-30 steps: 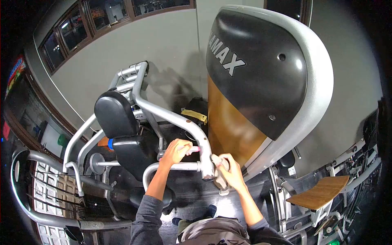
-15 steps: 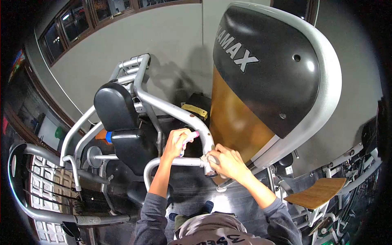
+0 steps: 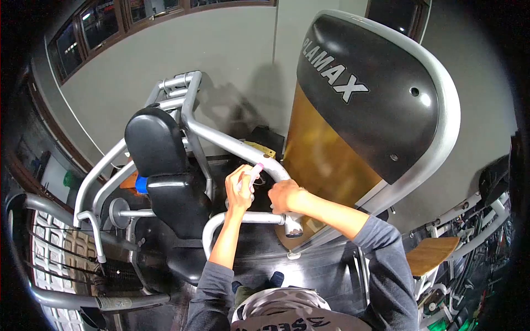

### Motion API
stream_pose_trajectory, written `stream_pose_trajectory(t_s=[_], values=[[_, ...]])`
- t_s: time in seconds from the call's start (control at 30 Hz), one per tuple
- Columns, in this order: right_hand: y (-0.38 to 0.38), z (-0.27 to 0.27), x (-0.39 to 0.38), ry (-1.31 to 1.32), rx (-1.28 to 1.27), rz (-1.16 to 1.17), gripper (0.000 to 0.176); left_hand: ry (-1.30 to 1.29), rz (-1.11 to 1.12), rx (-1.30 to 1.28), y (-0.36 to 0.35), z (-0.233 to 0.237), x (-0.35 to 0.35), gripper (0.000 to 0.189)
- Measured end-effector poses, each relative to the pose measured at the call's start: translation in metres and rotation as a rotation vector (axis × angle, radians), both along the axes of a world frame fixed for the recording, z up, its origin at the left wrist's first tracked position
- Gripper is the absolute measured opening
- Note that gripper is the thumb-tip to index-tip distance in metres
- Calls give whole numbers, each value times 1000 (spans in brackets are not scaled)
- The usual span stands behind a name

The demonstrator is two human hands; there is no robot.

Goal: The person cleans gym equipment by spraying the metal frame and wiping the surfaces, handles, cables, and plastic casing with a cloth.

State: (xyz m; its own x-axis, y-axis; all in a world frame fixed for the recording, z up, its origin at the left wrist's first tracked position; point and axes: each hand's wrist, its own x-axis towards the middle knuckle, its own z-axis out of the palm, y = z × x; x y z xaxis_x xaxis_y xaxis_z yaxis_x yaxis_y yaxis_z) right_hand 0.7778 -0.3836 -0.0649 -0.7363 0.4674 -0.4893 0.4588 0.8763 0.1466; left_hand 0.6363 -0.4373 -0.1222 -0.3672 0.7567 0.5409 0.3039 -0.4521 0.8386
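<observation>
My left hand (image 3: 239,186) is closed around a small white bottle with a pink tip (image 3: 255,173), tilted up beside a bent silver tube (image 3: 232,145) of an exercise machine. My right hand (image 3: 286,196) is curled against that tube, just above its lower end (image 3: 293,227). Whatever lies under its fingers is hidden. A thinner silver handle (image 3: 254,218) branches off below both hands. Dark worn spots show on the tube's paint near the bottle's tip.
A black padded seat (image 3: 179,201) and backrest (image 3: 154,138) stand on the left. A tall black and gold machine housing (image 3: 370,94) rises on the right. Behind the tube lies a yellow object (image 3: 262,149). A wooden board (image 3: 432,255) sits at the lower right.
My right hand has moved up the tube from the joint near its lower end, and its wrist has turned. My left hand has risen slightly with the bottle. The view has shifted a little.
</observation>
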Motion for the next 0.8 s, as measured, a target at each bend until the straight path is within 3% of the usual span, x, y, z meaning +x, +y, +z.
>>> stream_pose_trajectory(t_s=[0.07,0.13,0.2,0.3,0.33,0.5,0.6,0.67,0.8], values=[[3,-1,8,-46,-14,-70,42,-39,-51,-50,0,1,2,52],[4,1,30,284,1,-68,32,-47,-84,-74,-1,3,3,50],[1,-1,41,316,51,-163,32,-19,-156,-94,-1,5,4,39],[-18,-14,71,761,40,-386,28,19,-233,-123,3,1,1,40],[-28,-17,81,759,47,-399,28,29,-257,-163,3,2,0,40],[-81,-14,121,905,-384,-508,26,191,-373,-226,3,11,-9,40],[-79,-34,120,986,-285,-541,26,249,-528,-426,0,30,-13,39],[-65,-45,108,1139,-50,-539,27,282,-559,-401,-4,33,-10,39],[-44,-63,96,1304,-124,-684,28,265,-673,-421,4,14,-11,40]])
